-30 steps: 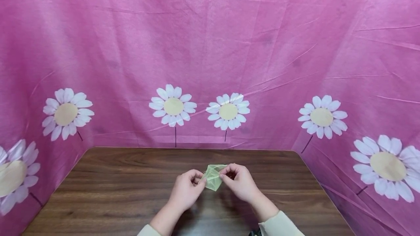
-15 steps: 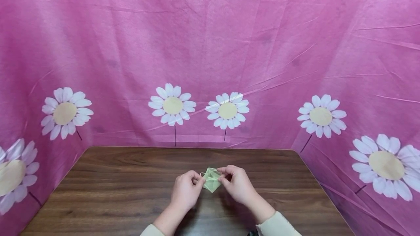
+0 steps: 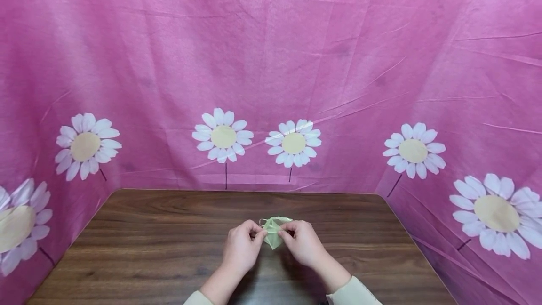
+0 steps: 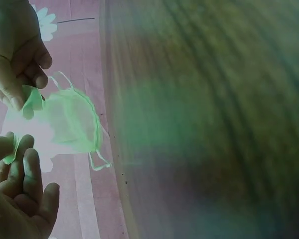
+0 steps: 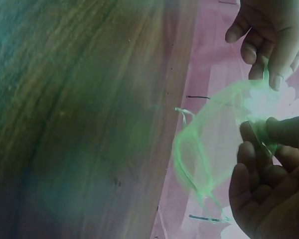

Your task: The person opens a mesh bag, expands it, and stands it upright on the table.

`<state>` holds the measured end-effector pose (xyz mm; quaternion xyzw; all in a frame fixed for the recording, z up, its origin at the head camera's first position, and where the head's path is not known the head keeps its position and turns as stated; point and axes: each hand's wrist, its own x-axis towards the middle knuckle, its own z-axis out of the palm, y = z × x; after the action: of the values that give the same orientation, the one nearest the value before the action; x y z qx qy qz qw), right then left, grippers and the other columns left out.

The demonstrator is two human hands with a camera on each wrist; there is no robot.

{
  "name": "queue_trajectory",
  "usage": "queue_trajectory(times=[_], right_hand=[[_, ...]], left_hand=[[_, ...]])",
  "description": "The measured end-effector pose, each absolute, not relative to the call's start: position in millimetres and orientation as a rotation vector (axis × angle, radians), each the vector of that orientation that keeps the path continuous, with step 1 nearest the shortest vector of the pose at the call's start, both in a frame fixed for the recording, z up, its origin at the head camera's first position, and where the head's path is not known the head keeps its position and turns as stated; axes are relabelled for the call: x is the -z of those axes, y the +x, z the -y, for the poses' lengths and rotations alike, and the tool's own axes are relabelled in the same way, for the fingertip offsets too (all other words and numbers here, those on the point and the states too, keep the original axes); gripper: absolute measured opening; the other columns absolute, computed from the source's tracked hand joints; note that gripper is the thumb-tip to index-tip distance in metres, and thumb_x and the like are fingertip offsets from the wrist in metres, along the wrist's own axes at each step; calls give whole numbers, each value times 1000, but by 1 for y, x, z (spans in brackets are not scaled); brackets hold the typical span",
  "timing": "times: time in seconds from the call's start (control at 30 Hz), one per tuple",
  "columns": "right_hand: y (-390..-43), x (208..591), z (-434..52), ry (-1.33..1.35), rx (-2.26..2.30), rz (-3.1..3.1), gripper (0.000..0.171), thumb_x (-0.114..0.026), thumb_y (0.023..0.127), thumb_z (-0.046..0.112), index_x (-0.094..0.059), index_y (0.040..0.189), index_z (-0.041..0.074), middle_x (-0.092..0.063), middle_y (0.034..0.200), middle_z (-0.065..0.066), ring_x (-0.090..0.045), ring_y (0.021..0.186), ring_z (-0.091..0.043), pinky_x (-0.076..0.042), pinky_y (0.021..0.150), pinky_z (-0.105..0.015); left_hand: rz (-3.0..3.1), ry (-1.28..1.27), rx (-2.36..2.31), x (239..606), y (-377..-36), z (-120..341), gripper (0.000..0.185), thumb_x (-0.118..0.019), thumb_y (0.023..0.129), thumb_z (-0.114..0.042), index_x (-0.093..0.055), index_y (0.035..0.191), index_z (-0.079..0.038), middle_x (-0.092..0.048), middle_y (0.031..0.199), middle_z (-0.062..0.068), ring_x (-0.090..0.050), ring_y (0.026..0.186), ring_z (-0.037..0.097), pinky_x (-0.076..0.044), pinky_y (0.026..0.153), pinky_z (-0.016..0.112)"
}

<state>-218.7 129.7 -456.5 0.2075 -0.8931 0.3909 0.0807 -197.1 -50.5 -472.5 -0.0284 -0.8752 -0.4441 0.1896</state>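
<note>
- While both forearms reach in from the near edge of the worktop (image 3: 169, 244), the left hand (image 3: 241, 248) and the right hand (image 3: 302, 244) meet just above its middle, knuckles up and wrists angled toward each other.
- Between them hangs a small sheer green pouch (image 3: 273, 232), held off the wood, with thin drawstrings trailing from its mouth.
- Left grip: thumb and forefinger pinch one edge of the pouch (image 4: 70, 122), and the other fingers curl loosely beneath; the left wrist view shows this hand (image 4: 17, 194) low in the frame.
- Right grip: thumb and fingers are closed on the opposite edge of the pouch (image 5: 214, 134), the hand (image 5: 269, 184) sitting just beside the left one.
- A cream sleeve (image 3: 353, 293) covers the right forearm at the bottom edge.
- Behind and to both sides of the worktop stands a pink cloth backdrop (image 3: 271, 60) printed with white daisies (image 3: 223, 136).
- Nothing stands between the head view and the pouch; the fingertips alone cover parts of its upper edge.
</note>
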Motion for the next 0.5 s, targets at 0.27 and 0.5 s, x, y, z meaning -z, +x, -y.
queue_trajectory(times=[0.27,0.5], right_hand=[[-217,459,-126,464,-1105,2580,24,-80,71,11,-60,62,20,-52,55,14,-43,49,1,-39,46,-19],[-215,461,-123,373,-972,2539,32,-80,70,17,-50,62,23,-44,52,18,-38,44,1,-33,43,-20]], left_hand=[[2443,-48,1234,472,-195,49,24,-78,71,-18,-57,63,-25,-53,56,-18,-47,51,0,-37,48,20],[2441,-16,1259,472,-194,49,26,-78,73,-20,-53,66,-22,-56,58,-17,-49,51,-2,-38,48,20]])
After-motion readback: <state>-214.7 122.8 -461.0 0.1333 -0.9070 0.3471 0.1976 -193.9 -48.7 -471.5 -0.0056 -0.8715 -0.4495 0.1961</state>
